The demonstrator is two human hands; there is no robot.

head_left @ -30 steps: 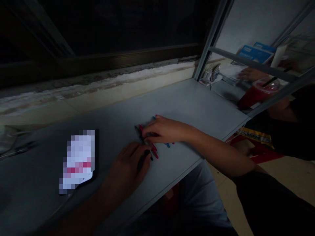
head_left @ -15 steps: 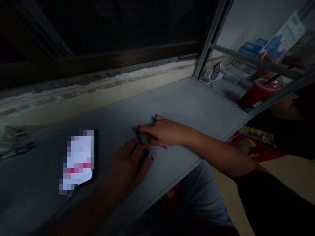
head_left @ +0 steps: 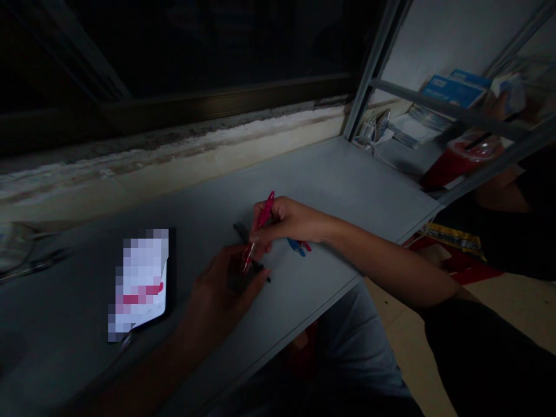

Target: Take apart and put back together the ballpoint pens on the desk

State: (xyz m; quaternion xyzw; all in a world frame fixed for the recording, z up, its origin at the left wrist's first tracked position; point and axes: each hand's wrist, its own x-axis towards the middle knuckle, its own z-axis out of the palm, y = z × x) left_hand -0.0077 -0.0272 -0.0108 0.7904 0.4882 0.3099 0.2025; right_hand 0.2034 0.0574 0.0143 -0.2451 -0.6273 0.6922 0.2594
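My right hand (head_left: 282, 226) pinches a red pen (head_left: 266, 209) aslant above the desk. The pen's lower end reaches between the thumb and fingers of my left hand (head_left: 221, 286). My left hand rests on the desk, curved, with its thumb and fingers apart. Black pens (head_left: 262, 269) lie on the desk by the left fingers, partly hidden by both hands. Under my right wrist are the ends of a blue pen (head_left: 297, 248) and another red pen (head_left: 306, 246). The light is dim.
A lit phone (head_left: 141, 284) with a cable lies left on the grey desk (head_left: 321, 168). Beyond a metal frame (head_left: 447, 107) at right stand a red drink cup (head_left: 456, 159), blue boxes (head_left: 454, 90) and papers. Another person's dark sleeve and hand show there.
My right hand has lifted a red pen from the desk and turned it towards my left hand. My left hand has opened slightly. The other person's card or packet has moved lower.
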